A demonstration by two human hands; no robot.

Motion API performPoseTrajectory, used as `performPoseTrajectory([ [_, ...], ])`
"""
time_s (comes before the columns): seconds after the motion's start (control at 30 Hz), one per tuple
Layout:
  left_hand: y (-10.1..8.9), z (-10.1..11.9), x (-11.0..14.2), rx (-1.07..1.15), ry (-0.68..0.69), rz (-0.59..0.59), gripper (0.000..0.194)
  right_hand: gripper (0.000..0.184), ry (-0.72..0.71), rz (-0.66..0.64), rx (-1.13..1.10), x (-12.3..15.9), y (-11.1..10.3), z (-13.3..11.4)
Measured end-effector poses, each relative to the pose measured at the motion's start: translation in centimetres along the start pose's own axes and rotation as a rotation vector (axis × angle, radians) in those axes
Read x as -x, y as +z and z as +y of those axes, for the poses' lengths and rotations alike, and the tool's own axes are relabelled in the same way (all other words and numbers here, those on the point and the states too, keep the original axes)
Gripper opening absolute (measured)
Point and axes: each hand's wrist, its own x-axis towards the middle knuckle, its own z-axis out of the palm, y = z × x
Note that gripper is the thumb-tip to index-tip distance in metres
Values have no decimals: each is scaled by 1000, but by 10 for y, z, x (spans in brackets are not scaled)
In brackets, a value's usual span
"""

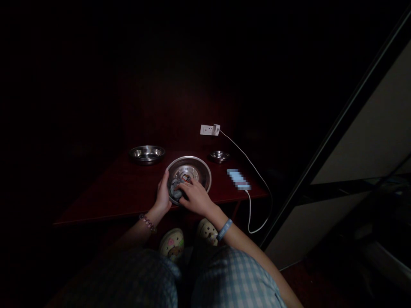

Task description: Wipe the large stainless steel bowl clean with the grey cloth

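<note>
A round stainless steel bowl [205, 169] is tilted toward me at the table's front edge. My left hand [163, 194] grips its left rim, fingers behind the wall and thumb up along the side. Inside the bowl, my right hand [196, 196] presses a crumpled grey cloth [176, 188] against the lower left wall, fingers closed over it. The cloth looks mottled, and part of it is hidden under the fingers. On the bowl's bottom shows a small label [185, 177] with dark and orange parts.
A wider steel bowl [147, 155] stands back left on the dark red table [128, 188]. Back right is a small steel dish [219, 156]. A phone [239, 179] lies at the right, its white cable [253, 162] looping past the edge up to a wall socket [208, 129].
</note>
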Motion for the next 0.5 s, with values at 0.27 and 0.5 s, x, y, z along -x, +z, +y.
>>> performPoseTrajectory([
  [0.27, 4, 2, 6, -22, 29, 63, 44, 25, 51, -44, 68, 1, -5, -4],
  [0.5, 7, 4, 10, -9, 26, 46, 36, 33, 187, -23, 122, 1, -3, -4],
])
